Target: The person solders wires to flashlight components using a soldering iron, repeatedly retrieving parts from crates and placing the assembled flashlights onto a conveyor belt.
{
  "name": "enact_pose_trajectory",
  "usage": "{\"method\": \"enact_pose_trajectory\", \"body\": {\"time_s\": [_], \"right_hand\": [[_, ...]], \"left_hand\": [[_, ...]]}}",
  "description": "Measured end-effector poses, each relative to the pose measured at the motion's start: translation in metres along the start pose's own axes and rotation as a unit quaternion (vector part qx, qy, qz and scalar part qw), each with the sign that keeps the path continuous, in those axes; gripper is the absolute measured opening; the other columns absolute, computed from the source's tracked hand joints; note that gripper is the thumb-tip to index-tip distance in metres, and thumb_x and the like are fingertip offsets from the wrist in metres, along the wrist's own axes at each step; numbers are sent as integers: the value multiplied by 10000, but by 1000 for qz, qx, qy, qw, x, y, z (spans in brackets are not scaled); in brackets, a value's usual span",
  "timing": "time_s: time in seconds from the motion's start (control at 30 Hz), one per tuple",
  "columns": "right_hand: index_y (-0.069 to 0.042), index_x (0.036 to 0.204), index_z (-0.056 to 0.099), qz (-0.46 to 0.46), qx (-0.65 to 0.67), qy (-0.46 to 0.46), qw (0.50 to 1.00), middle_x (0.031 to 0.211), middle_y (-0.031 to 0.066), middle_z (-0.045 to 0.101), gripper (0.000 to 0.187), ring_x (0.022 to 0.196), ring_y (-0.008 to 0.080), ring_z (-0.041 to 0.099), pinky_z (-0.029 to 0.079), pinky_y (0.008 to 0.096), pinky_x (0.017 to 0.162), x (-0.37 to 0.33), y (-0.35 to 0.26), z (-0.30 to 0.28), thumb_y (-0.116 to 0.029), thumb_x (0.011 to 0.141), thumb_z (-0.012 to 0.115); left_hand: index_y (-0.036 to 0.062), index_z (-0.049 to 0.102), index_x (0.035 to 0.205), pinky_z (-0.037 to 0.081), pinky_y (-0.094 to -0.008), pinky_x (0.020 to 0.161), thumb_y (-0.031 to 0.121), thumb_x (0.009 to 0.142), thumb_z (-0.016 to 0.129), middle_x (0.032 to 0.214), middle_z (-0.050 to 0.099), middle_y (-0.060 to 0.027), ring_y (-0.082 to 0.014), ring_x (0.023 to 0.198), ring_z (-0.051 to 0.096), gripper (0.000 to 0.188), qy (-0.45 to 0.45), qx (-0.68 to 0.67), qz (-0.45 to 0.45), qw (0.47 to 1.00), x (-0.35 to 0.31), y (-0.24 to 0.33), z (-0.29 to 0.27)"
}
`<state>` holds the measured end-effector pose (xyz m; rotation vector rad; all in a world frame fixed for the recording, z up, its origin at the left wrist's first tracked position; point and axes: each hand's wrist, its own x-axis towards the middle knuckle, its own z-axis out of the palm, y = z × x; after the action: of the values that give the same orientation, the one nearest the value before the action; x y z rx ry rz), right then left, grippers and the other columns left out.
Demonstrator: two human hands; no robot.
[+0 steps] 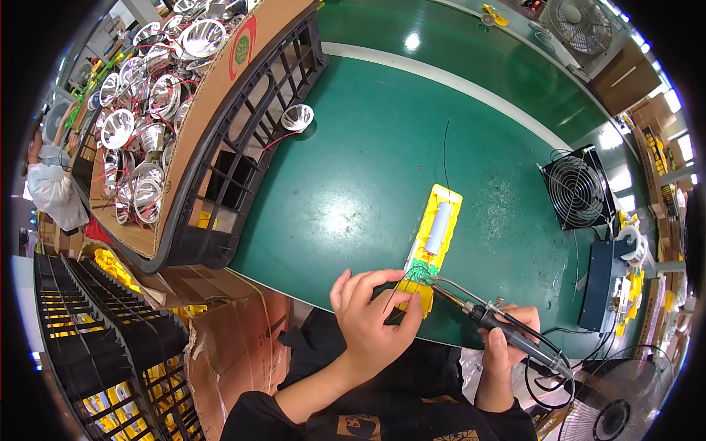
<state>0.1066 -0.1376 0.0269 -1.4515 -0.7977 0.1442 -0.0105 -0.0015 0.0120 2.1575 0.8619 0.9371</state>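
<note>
A long yellow plastic housing point(455, 202) lies on the green table in front of me. In it sit a light-blue cylindrical battery point(439, 228) and a small green circuit board point(419, 271). My left hand point(375, 312) is at the housing's near left side, its fingers curled around a thin dark wire that bends over the board. My right hand point(509, 338) grips a soldering iron point(515, 339) with a thin metal feed tube alongside. The iron's tip reaches the board, close to my left fingertips; exact contact is too small to tell. Another thin black wire extends from the housing's far end.
A black crate point(254, 110) with a cardboard box of silver reflector cups point(202, 38) stands left. One reflector cup point(297, 117) rests beside it. At right are a black square fan point(577, 189), a dark-blue box point(599, 283) and a solder spool point(632, 245). The iron's cable loops right.
</note>
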Motion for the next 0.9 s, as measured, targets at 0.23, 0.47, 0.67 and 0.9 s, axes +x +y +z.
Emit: {"method": "enact_pose_trajectory", "body": {"time_s": [0.23,0.47,0.67,0.9], "right_hand": [[21,796,465,18,-3,3,1000,622,132,557,233,503,145,529,441,242,492,-1,0,0,-131,706,616],[26,805,468,11,9,2,1000,625,134,553,232,506,147,532,443,243,489,-2,1,0,-124,703,614],[20,821,449,-6,15,9,1000,627,132,537,263,498,140,512,436,234,494,-2,0,2,-143,714,625],[8,826,415,-8,33,64,997,604,97,498,359,475,117,475,404,215,464,-4,-2,-2,-250,742,650]], "left_hand": [[102,579,628,297,-450,909,92,630,670,896,567,-12,-180,848,530,92,18,-2,4,1000,-1,-1,1],[104,581,631,297,-449,909,90,625,673,904,564,-9,-178,856,529,94,16,-5,6,1000,-1,0,0],[104,582,638,298,-448,909,94,627,676,901,564,-9,-178,858,528,95,11,-8,6,1000,-1,-1,0],[107,601,674,322,-450,892,104,624,690,885,567,-3,-179,822,543,102,14,-1,16,1000,-1,-1,-1]]}}
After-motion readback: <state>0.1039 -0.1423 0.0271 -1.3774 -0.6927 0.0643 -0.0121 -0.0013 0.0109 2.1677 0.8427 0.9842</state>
